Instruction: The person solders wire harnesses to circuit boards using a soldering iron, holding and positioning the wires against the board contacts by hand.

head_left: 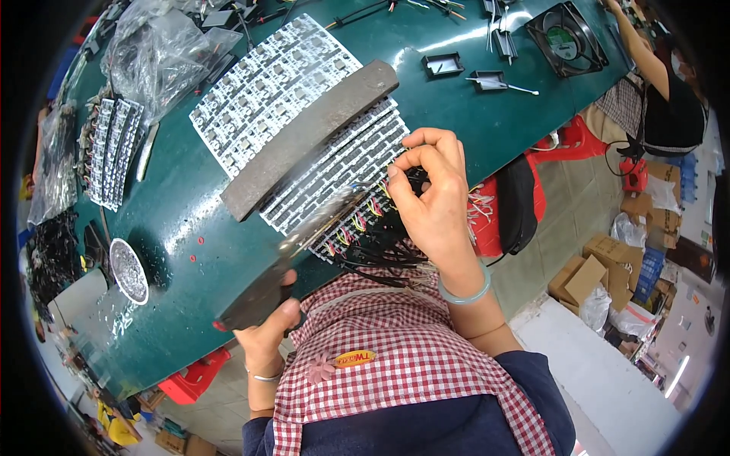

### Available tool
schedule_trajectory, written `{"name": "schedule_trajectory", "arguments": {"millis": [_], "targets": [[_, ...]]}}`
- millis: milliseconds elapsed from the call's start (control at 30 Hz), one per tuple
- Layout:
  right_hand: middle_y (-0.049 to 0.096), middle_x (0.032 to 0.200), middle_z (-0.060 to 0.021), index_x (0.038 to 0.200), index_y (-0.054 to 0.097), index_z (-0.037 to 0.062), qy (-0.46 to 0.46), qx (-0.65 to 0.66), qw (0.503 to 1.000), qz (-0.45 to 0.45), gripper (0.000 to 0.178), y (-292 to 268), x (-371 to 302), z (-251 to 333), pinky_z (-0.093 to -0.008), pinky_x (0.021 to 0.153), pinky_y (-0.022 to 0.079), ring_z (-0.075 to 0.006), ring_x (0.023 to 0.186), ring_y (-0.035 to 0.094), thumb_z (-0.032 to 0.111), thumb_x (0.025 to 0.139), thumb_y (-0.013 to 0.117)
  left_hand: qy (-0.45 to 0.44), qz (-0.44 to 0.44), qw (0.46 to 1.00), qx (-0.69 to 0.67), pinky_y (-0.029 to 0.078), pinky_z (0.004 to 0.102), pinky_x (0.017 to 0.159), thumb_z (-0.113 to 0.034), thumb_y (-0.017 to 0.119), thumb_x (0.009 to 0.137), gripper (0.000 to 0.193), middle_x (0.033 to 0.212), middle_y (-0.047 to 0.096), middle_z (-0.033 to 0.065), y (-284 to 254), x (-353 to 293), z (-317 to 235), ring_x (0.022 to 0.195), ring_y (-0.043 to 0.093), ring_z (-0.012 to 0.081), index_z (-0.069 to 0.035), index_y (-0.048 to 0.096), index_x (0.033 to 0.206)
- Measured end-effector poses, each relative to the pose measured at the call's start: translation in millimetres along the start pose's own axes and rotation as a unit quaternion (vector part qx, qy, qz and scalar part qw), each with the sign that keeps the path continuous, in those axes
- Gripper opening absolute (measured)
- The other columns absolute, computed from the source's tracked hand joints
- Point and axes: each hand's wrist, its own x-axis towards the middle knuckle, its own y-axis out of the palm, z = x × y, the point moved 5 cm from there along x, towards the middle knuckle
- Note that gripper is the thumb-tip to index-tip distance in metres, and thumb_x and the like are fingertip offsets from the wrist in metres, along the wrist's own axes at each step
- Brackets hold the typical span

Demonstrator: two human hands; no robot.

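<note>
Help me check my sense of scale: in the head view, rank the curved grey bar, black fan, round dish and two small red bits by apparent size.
1. Curved grey bar
2. Black fan
3. Round dish
4. Red bits: about alike, so unranked between themselves

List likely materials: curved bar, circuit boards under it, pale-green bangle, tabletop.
Curved bar: probably metal, maybe stone; matte, dull grey-brown face.
Circuit boards: likely rigid laminate; white-and-dark patterned faces carrying small components.
Bangle: stone, glass or plastic, can't tell; smooth-looking, pale green.
Tabletop: perhaps plastic sheet or coating; glossy green, bright light streaks.
</note>
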Motion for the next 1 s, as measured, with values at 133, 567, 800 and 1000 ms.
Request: {"name": "schedule_trajectory", "arguments": {"millis": [133, 567, 800, 1000], "targets": [[0.057, 0.104, -0.0138, 0.079, 0.058, 0.0021, -0.06, 0.002, 0.998, -0.008, 0.011, 1, 1, 6, -0.0396, 0.086, 0.044, -0.0315, 0.098, 0.054, -0.001, 0.075, 0.068, 0.203, -0.064, 0.968, -0.132, 0.037, 0.0255, 0.038, 0.001, 0.065, 0.075, 0.058, 0.113, 0.061, 0.0269, -59, -26, -17, 0.045, 0.046, 0.0139, 0.008, 0.047, 0.13], [0.056, 0.108, -0.013, 0.079, 0.058, 0.0009, 0.018, -0.014, 1.0, 0.001, 0.009, -7, -4, -4, -0.0391, 0.09, 0.042, -0.0294, 0.103, 0.053, -0.002, 0.077, 0.066, 0.334, -0.432, 0.834, 0.077, 0.04, 0.0202, 0.049, 0.005, 0.066, 0.081, 0.043, 0.11, 0.063, 0.0167, -167, -92, -49, 0.051, 0.047, 0.0085, 0.006, 0.055, 0.123], [0.054, 0.118, -0.0159, 0.081, 0.057, 0.0028, -0.051, -0.032, 0.997, -0.044, 0.013, 3, -5, 10, -0.0422, 0.089, 0.041, -0.034, 0.106, 0.05, -0.003, 0.075, 0.067, 0.311, -0.133, 0.941, -0.025, 0.036, 0.0227, 0.041, 0.001, 0.066, 0.076, 0.046, 0.112, 0.061, 0.0242, -95, -36, -53, 0.045, 0.046, 0.0111, 0.01, 0.054, 0.12], [0.052, 0.124, -0.0195, 0.083, 0.056, 0.0011, -0.064, -0.087, 0.994, -0.033, 0.012, -5, -3, 18, -0.0459, 0.094, 0.036, -0.0365, 0.113, 0.047, -0.003, 0.077, 0.065, 0.239, -0.089, 0.963, 0.091, 0.05, 0.0243, 0.057, 0.001, 0.078, 0.068, 0.053, 0.109, 0.068, 0.0197, -28, -6, -29, 0.075, 0.066, 0.0189, 0.006, 0.062, 0.118]]}}
